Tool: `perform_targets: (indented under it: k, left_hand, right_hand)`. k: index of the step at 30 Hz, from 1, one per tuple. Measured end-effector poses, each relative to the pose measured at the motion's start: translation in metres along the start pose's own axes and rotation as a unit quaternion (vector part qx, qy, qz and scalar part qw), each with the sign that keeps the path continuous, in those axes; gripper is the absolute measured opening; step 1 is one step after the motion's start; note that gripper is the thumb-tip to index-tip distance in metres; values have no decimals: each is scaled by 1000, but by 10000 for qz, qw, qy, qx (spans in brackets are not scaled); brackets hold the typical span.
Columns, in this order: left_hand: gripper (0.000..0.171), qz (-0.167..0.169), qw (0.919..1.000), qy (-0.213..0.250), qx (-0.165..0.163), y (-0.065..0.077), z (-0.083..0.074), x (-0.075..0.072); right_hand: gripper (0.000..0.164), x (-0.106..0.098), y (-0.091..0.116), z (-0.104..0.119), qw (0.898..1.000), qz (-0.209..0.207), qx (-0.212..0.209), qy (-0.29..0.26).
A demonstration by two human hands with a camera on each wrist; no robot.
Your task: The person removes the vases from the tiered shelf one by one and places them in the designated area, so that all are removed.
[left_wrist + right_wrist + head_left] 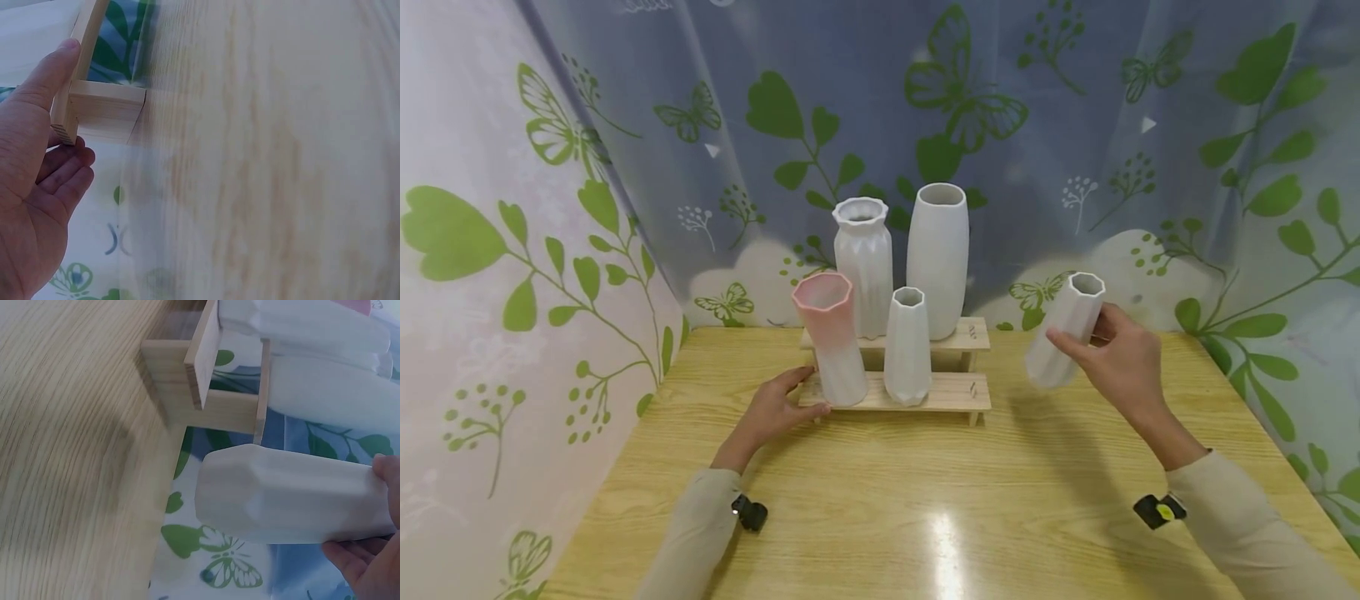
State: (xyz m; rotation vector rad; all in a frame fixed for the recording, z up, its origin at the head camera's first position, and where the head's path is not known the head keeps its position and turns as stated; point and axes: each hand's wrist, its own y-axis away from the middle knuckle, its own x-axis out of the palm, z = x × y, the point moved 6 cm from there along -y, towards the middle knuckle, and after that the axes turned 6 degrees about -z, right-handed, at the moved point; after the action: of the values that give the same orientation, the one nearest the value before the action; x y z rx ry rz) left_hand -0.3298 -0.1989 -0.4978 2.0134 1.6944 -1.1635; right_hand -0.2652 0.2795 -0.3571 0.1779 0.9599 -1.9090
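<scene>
In the head view my right hand grips a white faceted vase near its top. The vase leans with its mouth to the right, and in the right wrist view its base is off the table. My left hand holds the left end of the lower step of a two-step wooden stand. From the left wrist, the thumb lies along the board with the fingers on its other side. A pink-and-white vase and a small white vase stand on that step.
On the stand's upper step are a white vase with a scalloped rim and a tall smooth white vase. The wood-grain table meets a leaf-and-butterfly patterned cloth at its back and sides.
</scene>
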Motion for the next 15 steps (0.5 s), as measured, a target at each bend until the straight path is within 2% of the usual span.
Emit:
perform_targets:
  k: [15]
  left_hand:
    - [84,-3,9999,69,-82,0,2,1]
  right_hand:
    - [62,-19,-8,-47,9987,-195,352,320]
